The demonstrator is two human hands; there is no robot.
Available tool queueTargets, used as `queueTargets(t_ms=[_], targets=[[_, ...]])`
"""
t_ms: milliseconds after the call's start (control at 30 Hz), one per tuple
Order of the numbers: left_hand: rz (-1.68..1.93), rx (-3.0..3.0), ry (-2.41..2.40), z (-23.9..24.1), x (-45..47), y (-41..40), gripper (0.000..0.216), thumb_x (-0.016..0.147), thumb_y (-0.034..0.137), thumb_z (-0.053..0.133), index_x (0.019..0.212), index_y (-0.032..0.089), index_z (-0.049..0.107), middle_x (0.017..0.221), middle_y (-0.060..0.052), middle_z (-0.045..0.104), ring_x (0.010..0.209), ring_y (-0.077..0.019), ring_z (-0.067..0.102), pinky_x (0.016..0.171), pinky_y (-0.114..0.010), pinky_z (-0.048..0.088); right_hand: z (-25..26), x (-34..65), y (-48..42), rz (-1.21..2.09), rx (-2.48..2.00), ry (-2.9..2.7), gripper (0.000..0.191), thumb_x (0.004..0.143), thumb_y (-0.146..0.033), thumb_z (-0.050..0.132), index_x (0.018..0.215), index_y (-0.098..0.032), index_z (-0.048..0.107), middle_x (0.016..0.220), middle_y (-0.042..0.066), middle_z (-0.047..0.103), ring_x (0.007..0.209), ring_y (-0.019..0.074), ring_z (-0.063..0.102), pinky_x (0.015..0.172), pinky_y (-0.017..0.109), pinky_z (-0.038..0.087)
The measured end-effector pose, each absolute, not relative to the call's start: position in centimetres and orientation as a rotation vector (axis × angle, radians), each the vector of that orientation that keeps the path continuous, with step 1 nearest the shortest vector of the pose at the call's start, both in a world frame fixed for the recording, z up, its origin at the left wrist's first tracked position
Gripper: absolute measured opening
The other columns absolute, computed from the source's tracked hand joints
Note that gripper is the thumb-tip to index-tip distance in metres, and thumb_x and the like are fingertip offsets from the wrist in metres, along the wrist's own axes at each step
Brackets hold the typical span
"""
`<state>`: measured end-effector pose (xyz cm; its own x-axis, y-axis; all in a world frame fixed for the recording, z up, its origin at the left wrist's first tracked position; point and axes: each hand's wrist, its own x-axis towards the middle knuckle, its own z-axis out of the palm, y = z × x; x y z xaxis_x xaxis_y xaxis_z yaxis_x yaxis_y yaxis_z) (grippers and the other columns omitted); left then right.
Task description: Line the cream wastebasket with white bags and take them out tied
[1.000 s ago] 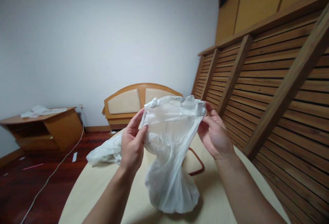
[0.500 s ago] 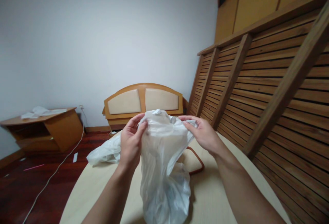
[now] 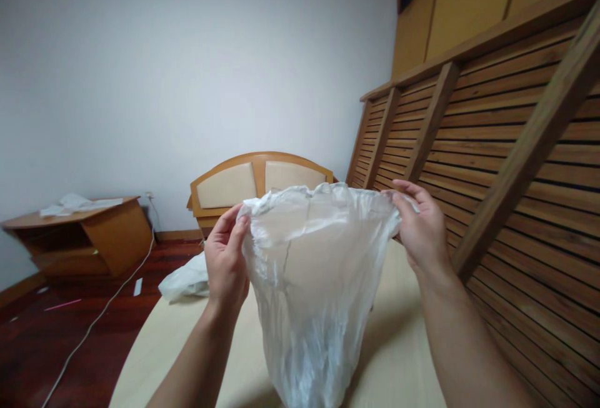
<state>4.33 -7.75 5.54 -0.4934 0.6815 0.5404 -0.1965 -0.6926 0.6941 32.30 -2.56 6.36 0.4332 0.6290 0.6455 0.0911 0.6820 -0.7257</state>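
Observation:
A thin translucent white plastic bag (image 3: 314, 283) hangs in front of me above a pale round table (image 3: 159, 345). My left hand (image 3: 225, 263) pinches the bag's top edge at its left corner. My right hand (image 3: 420, 228) pinches the top edge at its right corner. The edge is stretched wide between both hands, and the bag's body narrows downward toward the tabletop. The bag hides whatever lies on the table behind it.
A second crumpled white bag (image 3: 186, 280) lies at the table's far left edge. A slatted wooden frame (image 3: 506, 145) leans along the right. A wooden headboard (image 3: 260, 186) stands against the far wall, and a low wooden cabinet (image 3: 89, 233) sits at the left with a white cable on the floor.
My hands have moved apart and the bag's top edge, bunched half a second ago, is now spread wide. My right hand has shifted right and slightly up.

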Motion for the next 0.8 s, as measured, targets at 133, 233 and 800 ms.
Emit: queueTargets(t_ms=[133, 233, 800], targets=[[2.087, 1.221, 0.74, 5.3, 4.6, -8.0, 0.029, 0.075, 0.039, 0.082, 0.096, 0.02, 0.075, 0.092, -0.002, 0.077, 0.08, -0.0144, 0.07, 0.073, -0.02, 0.052, 7.0, 31.5, -4.2, 0.519, -0.806, -1.294, 0.041, 0.086, -0.057, 0.066, 0.111, -0.024, 0.067, 0.102, 0.009, 0.074, 0.1, 0.0268, 0.069, 0.087, 0.041, 0.054], [2.004, 1.29, 0.741, 5.2, 4.8, -8.3, 0.03, 0.075, 0.041, 0.083, 0.094, 0.019, 0.075, 0.089, -0.002, 0.076, 0.079, -0.0137, 0.068, 0.073, -0.02, 0.052, 6.9, 30.2, -5.5, 0.594, -0.811, -1.57, 0.059, 0.078, -0.054, 0.078, 0.128, -0.025, 0.062, 0.108, 0.007, 0.072, 0.104, 0.025, 0.067, 0.09, 0.038, 0.051], [1.669, 2.418, 1.105, 5.9, 6.4, -12.7, 0.051, 0.088, 0.017, 0.064, 0.138, 0.029, 0.058, 0.146, -0.01, 0.053, 0.123, -0.025, 0.058, 0.101, -0.037, 0.048, 7.6, 28.2, -8.3, 0.593, -0.645, -2.13, 0.024, 0.089, -0.042, 0.071, 0.08, -0.021, 0.074, 0.086, 0.003, 0.073, 0.088, 0.02, 0.065, 0.086, 0.033, 0.048]])
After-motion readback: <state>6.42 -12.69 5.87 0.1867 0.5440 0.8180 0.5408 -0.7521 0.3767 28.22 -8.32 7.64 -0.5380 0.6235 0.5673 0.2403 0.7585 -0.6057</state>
